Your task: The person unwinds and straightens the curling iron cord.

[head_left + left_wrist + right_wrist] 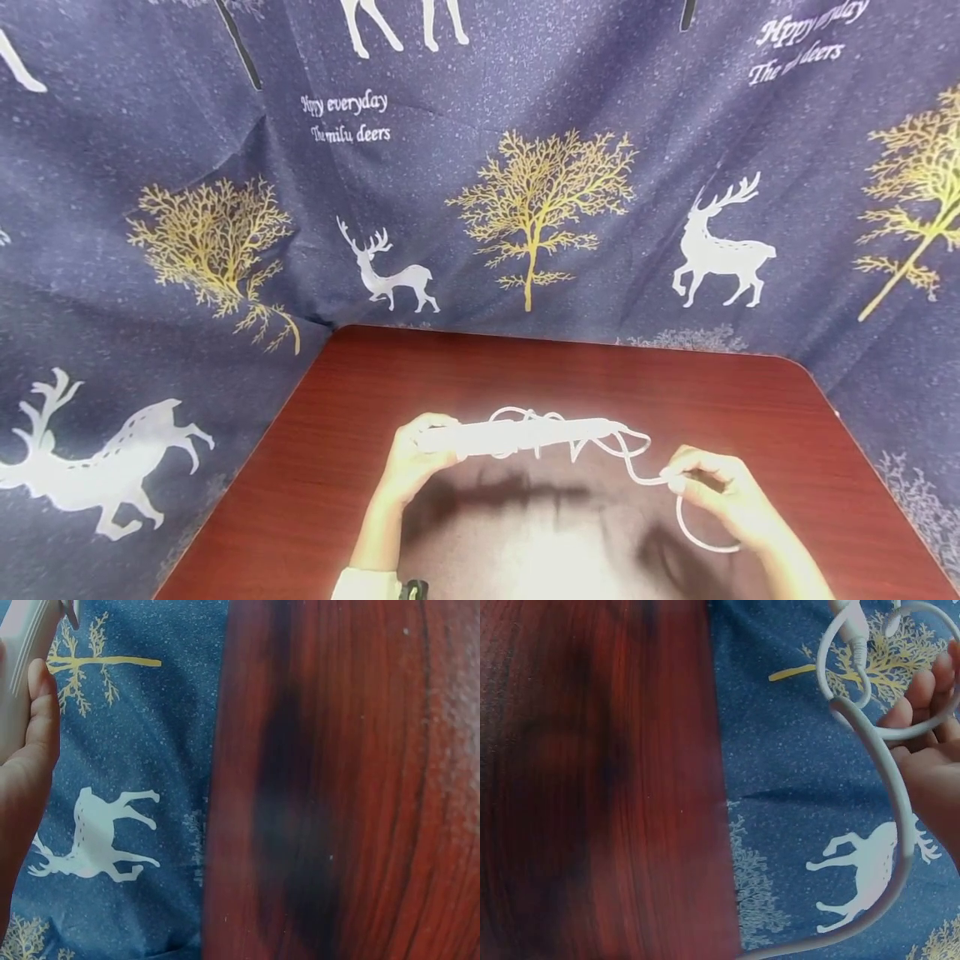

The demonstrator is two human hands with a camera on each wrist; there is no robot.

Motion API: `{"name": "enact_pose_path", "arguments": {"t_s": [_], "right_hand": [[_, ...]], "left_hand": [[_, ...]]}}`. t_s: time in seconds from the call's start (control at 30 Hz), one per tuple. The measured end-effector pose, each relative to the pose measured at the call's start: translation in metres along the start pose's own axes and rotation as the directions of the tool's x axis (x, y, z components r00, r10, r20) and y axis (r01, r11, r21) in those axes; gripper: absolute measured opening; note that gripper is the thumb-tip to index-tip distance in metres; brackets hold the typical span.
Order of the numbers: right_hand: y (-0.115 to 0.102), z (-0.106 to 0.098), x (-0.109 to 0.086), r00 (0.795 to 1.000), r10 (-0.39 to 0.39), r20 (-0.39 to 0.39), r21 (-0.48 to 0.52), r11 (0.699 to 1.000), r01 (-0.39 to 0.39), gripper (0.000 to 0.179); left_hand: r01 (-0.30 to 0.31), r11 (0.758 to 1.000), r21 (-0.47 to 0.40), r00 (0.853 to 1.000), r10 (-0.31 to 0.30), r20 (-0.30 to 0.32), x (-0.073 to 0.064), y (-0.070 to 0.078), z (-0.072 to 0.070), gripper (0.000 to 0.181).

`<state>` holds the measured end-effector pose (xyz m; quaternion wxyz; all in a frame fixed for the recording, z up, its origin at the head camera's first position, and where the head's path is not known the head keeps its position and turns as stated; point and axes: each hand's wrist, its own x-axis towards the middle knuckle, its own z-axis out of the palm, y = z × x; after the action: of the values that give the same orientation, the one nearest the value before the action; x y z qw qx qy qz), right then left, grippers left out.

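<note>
My left hand (423, 454) grips one end of a long white bar (487, 437) that looks like a power strip. The bar is held above the table, nearly level, and its shadow falls below it. Loose loops of white cord (637, 478) hang around its middle and right end. To the right, my right hand (720, 492) pinches the cord between thumb and fingers, and a free length curves down beneath. In the left wrist view, fingers (43, 712) wrap the bar's ridged side. The right wrist view shows the cord (904, 817) arching past the palm and a ribbed cord exit (860, 652).
A reddish-brown wooden table (465, 367) with rounded far corners lies under both hands, with a bright glare near its front. Dark blue cloth (465, 183) printed with deer and yellow trees hangs behind it and along its sides.
</note>
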<state>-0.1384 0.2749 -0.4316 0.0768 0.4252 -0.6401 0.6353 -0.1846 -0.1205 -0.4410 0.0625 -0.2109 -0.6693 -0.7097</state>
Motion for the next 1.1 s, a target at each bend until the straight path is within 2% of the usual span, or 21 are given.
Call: {"name": "enact_pose_path", "arguments": {"t_s": [0.1,0.27,0.37,0.47,0.63,0.8,0.97,1.1], "right_hand": [[0.001,0.003,-0.001,0.997,0.004,0.079,0.016,1.0,-0.005,0.035],[0.005,0.008,-0.004,0.982,0.028,0.185,0.048,0.998,-0.037,0.04],[0.011,0.01,-0.007,0.973,0.05,0.227,0.068,0.995,-0.067,0.044],[0.02,0.009,-0.013,0.97,0.086,0.226,0.043,0.994,-0.098,0.042],[0.032,0.004,-0.022,0.971,0.212,0.111,-0.071,0.976,-0.205,0.031],[0.039,-0.002,-0.026,0.941,0.339,-0.014,-0.124,0.933,-0.338,0.021],[0.044,-0.004,-0.028,0.911,0.397,-0.113,-0.159,0.898,-0.411,0.015],[0.05,-0.005,-0.027,0.9,0.388,-0.199,-0.194,0.884,-0.425,0.014]], "left_hand": [[0.008,1.0,-0.003,1.0,-0.008,-0.026,0.002,-0.002,-0.001,0.039],[0.034,0.999,-0.015,0.998,-0.035,-0.059,0.003,-0.012,-0.007,0.04],[0.024,1.0,-0.02,0.998,-0.025,-0.063,0.003,-0.016,-0.008,0.04],[0.011,0.999,-0.03,0.998,-0.012,-0.059,0.004,-0.015,-0.008,0.039],[-0.026,0.999,-0.036,0.999,0.024,-0.045,0.004,-0.001,-0.004,0.037],[-0.055,0.998,-0.028,0.998,0.055,-0.026,0.003,0.01,-0.002,0.035],[-0.068,0.997,-0.027,0.998,0.068,-0.011,0.001,0.013,-0.003,0.034],[-0.066,0.998,-0.017,0.998,0.066,0.003,0.0,0.013,-0.003,0.034]]}}
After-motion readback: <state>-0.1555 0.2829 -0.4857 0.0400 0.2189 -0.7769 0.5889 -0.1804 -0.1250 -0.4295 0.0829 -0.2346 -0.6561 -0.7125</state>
